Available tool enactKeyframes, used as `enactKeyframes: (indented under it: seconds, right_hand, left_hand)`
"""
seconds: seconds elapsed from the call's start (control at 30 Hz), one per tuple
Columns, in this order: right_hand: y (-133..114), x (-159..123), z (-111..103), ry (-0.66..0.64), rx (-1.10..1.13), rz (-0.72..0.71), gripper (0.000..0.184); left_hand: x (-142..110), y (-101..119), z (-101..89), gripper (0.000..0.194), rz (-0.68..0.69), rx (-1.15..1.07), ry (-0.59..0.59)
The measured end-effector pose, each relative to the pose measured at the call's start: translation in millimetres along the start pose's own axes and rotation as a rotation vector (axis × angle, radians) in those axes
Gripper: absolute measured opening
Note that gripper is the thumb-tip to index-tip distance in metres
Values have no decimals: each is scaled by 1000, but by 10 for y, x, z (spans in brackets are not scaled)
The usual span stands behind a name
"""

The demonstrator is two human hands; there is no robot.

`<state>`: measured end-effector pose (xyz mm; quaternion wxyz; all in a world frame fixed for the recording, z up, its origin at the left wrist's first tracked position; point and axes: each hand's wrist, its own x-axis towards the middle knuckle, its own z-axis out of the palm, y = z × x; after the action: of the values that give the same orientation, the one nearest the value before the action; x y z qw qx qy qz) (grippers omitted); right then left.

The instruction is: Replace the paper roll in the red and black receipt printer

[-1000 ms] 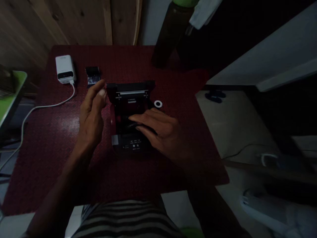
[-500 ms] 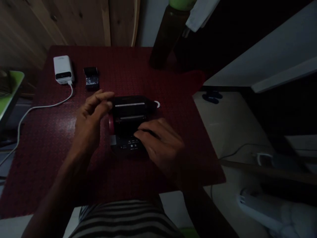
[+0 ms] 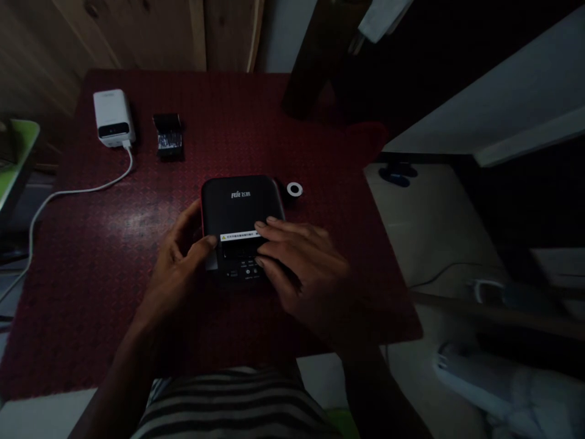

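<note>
While the head view shows a black, rounded-square plastic device (image 3: 242, 213) with a dark red left edge on the red patterned tabletop (image 3: 114, 250), the bare left hand (image 3: 180, 259) spreads thumb and fingers wide against its left side. The bare right hand (image 3: 308, 262), fingers narrowly parted, touches its front right, beside the white printed label strip (image 3: 237, 236).

Has a receipt printer (image 3: 242, 210) on the table (image 3: 91, 256), with left hand (image 3: 183, 262) at the printer's left side and right hand (image 3: 301, 256) over its right front part. Has a power bank (image 3: 112, 113) with attached cable (image 3: 82, 191) left and behind the printer, a ring (image 3: 299, 190) just right of it. Shows a bottle (image 3: 315, 61) behind right, slippers (image 3: 395, 175) on the floor (image 3: 393, 213) well right of the printer.
</note>
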<state>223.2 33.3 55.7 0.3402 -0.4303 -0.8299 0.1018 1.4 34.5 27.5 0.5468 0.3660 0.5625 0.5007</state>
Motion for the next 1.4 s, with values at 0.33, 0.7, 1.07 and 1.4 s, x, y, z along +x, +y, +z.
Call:
enactKeyframes:
  seconds: [0.33, 0.7, 1.07, 1.4]
  right_hand:
    - [51, -144, 13, 125, 189, 128, 26]
    - [16, -788, 404, 170, 344, 518, 68]
    - [58, -814, 480, 164, 305, 477, 74]
    - [25, -679, 407, 173, 306, 512, 68]
  left_hand:
    - [-144, -53, -39, 64, -7, -37, -2]
    - [-284, -29, -67, 59, -4, 35, 11]
    - [-307, 49, 36, 56, -26, 57, 47]
    - [-288, -42, 34, 58, 20, 32, 28]
